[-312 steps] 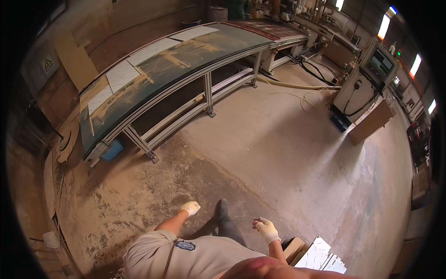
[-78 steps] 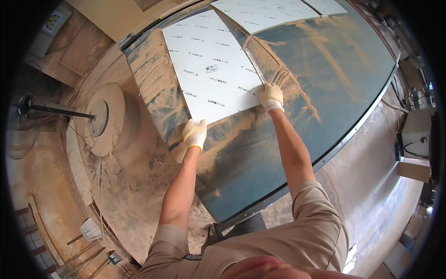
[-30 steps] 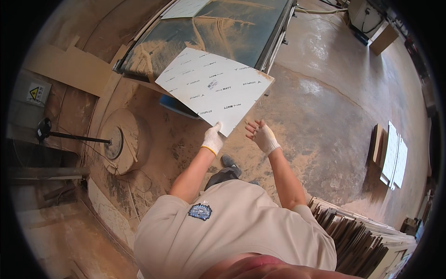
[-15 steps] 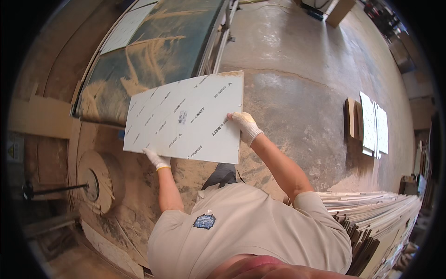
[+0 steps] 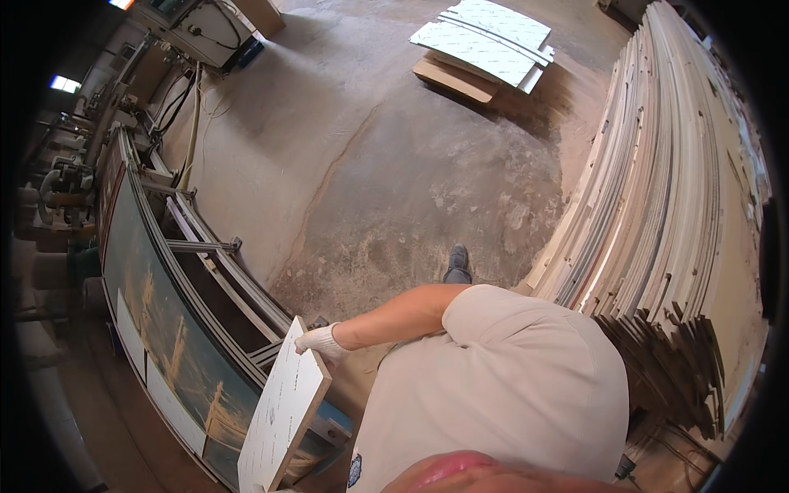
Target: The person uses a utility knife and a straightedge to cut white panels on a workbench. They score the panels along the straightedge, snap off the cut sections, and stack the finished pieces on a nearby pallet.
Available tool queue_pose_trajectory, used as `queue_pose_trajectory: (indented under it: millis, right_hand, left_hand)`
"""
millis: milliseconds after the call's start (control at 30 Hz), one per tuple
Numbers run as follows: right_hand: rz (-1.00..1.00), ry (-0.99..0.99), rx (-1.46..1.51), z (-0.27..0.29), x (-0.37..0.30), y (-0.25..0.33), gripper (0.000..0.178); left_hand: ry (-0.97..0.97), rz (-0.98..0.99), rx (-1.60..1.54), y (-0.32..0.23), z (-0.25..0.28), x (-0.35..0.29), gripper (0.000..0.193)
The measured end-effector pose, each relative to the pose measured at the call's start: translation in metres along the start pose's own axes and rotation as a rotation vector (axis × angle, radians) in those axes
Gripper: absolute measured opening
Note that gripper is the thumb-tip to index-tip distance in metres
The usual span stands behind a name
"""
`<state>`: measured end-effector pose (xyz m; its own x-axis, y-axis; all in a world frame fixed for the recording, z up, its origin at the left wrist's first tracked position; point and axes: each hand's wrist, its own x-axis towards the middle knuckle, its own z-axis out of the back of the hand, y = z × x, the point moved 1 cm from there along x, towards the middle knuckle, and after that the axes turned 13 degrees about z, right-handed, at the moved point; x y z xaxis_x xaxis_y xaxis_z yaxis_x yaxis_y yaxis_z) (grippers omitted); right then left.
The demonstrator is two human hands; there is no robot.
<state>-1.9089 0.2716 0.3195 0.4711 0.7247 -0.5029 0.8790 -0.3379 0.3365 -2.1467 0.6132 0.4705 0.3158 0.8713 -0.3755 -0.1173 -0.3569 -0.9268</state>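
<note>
A white-faced panel (image 5: 283, 403) with rows of dark printed marks and a bare brown edge hangs tilted at my left side. My right hand (image 5: 323, 341), in a knitted white glove, is closed on its upper corner, with the thumb over the white face. My right forearm reaches across to the left. The panel's lower end runs down to the bottom rim of the picture. My left hand cannot be made out there. Just beyond the panel lies the dusty green conveyor belt (image 5: 156, 283), carrying white strips (image 5: 173, 403) along its far side.
Metal frame rails (image 5: 218, 271) border the belt. Ahead on the concrete floor (image 5: 370, 189) sits a low stack of white panels (image 5: 485, 41) over brown boards. A long pile of thin boards (image 5: 633, 189) rises at my right. A machine cabinet (image 5: 197, 33) stands at the far left.
My body and view have turned to the right. The panel, held flat in both hands before, is now tilted at my left, and my left hand has gone out of sight.
</note>
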Motion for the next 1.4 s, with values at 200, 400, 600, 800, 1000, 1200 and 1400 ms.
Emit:
queue_pose_trajectory:
  millis: [200, 400, 600, 800, 1000, 1200, 1400]
  right_hand:
    - [0.243, 0.034, 0.163, 0.151, -0.092, 0.194, 0.060]
    - [0.532, -0.237, 0.189, 0.366, -0.231, 0.360, 0.045]
    - [0.677, -0.662, 0.381, 0.598, -0.407, 0.405, 0.043]
    - [0.401, -1.660, 0.177, 0.727, -0.481, 0.461, 0.055]
    - [0.277, -2.099, -0.121, 0.898, -0.526, 0.600, 0.063]
    - [0.415, -2.233, -0.230, 1.122, -0.540, 0.677, 0.059]
    - [0.245, -2.015, 0.672, 1.233, -0.471, 0.656, 0.063]
  left_hand:
    - [0.159, 0.138, 0.153, 0.045, -0.214, -0.101, 0.055]
    - [0.632, 0.525, 0.004, 0.204, -0.509, -0.158, 0.052]
    - [1.091, 0.735, 0.215, 0.410, -0.832, -0.301, 0.038]
    - [1.312, 0.830, 0.603, 0.589, -1.108, -0.499, 0.037]
    - [1.382, 1.061, 0.657, 0.766, -1.323, -0.632, 0.040]
    - [1.448, 1.144, 0.648, 0.913, -1.457, -0.704, 0.041]
    - [1.152, 1.109, 1.032, 0.992, -1.529, -0.683, 0.070]
